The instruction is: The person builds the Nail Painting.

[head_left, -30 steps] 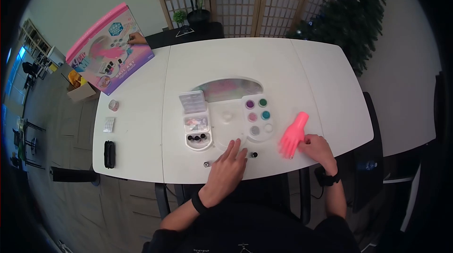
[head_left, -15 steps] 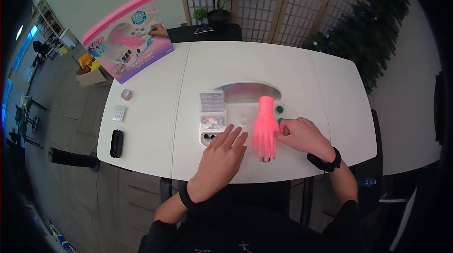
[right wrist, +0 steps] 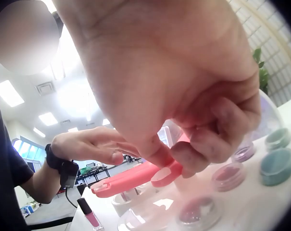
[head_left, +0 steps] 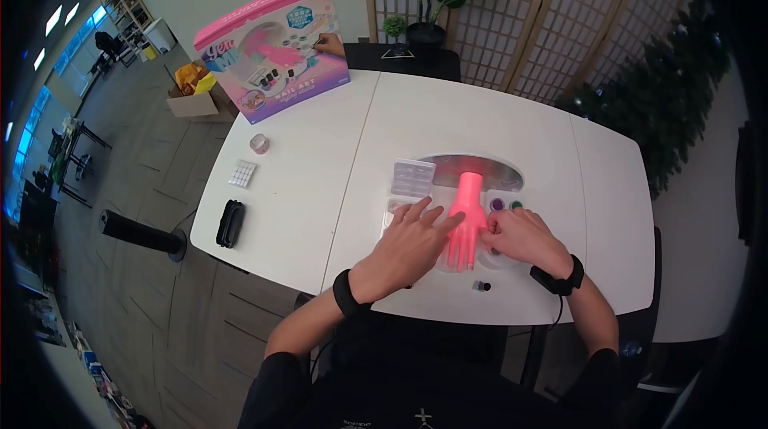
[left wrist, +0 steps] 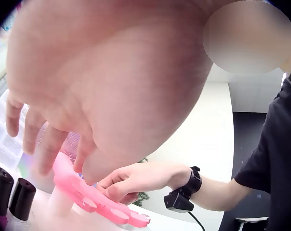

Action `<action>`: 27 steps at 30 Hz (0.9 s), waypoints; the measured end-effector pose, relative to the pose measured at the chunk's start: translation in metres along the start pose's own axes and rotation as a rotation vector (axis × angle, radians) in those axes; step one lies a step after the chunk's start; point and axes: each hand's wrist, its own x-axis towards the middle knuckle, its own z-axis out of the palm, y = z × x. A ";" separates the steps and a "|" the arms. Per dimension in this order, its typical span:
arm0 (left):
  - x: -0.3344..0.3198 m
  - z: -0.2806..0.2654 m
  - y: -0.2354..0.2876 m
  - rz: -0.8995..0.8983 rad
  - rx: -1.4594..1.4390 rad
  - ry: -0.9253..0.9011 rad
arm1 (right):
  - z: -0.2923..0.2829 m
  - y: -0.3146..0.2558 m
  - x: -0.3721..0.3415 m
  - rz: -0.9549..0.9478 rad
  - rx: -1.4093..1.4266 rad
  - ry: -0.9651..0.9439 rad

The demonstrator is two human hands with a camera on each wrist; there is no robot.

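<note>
A pink model hand point(head_left: 470, 225) lies over the white base, fingers toward the person. My right hand point(head_left: 526, 239) pinches its thumb between thumb and forefinger, as the right wrist view shows at the pink thumb point(right wrist: 165, 174). My left hand point(head_left: 406, 247) hovers at its other side with fingers spread, holding nothing; whether a fingertip touches the pink is unclear. In the left wrist view, the model hand point(left wrist: 83, 190) slopes below my left palm point(left wrist: 102, 82). A curved mirror point(head_left: 506, 173) rises behind it, and a clear-lidded case point(head_left: 413, 179) is partly hidden by my left hand.
Purple point(head_left: 498, 204) and green point(head_left: 516, 206) jars sit right of the model hand; a small bottle point(head_left: 482, 286) lies near the front edge. At left are a black pouch point(head_left: 230, 223), a white sheet point(head_left: 242, 174), a small jar point(head_left: 259, 143) and a large box point(head_left: 280, 49).
The pink model hand has moved from the table's right side onto the base, carried by my right hand. My left hand has lifted off the front of the base. The head view has shifted.
</note>
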 end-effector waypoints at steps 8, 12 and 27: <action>0.006 0.004 -0.003 -0.021 0.028 -0.046 | -0.004 -0.004 0.003 -0.052 -0.024 -0.036; 0.008 0.004 -0.004 -0.030 -0.019 -0.040 | 0.003 0.002 0.001 -0.106 0.002 0.035; 0.008 -0.004 -0.002 -0.069 -0.021 -0.125 | 0.007 0.016 -0.017 -0.474 -0.016 0.235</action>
